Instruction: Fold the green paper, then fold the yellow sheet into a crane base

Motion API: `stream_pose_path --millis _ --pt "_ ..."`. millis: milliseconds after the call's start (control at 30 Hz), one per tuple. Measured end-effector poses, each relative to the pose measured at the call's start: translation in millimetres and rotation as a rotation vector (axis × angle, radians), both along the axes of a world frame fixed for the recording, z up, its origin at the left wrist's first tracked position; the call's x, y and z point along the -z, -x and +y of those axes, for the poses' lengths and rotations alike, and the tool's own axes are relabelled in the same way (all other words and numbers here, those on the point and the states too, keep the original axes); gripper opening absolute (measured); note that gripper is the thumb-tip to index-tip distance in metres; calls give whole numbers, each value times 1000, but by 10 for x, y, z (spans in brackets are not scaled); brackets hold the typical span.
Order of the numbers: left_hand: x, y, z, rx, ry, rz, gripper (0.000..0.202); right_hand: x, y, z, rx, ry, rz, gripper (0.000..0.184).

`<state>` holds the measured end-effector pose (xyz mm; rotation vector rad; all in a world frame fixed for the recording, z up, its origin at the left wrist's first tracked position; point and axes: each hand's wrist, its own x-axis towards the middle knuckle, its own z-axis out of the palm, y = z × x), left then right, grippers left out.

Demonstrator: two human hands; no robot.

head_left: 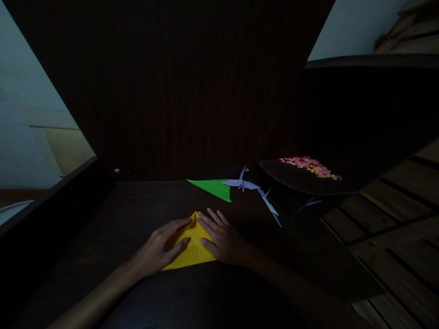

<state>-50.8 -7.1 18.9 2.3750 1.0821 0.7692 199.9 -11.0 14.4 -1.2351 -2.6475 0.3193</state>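
A folded sheet of yellow paper (195,246) lies on the dark tabletop, roughly a triangle with its point facing away from me. My left hand (163,246) rests on its left side, fingers stretched along the slanting edge and the thumb lying on the sheet. On the right side, my right hand (221,237) presses down flat with its fingers a little apart. A crease runs down the middle of the paper. Parts of both slanting edges are hidden under my fingers.
Beyond my hands lie a folded green paper (214,187), a lilac origami piece (242,183) and a pale blue folded piece (269,203). Small pink and yellow bits (308,165) cover part of a rounded shelf (281,176) at the right. A dark upright panel (192,100) stands behind.
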Motion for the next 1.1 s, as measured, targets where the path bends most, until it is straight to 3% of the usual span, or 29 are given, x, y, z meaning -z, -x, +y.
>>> stream_pose_path --millis 133,267,867,1100 --pt "-17 -29 -8 139 -22 148 42 -6 -1 -5 -8 -2 6 59" --pt "-40 -39 -27 191 3 261 45 7 0 -10 -5 -1 18 59" --pt "-70 7 -21 323 -76 283 45 22 5 9 -54 -17 -46 58" --pt "-148 41 -7 366 -88 315 48 -12 -7 11 -50 1 -34 58"
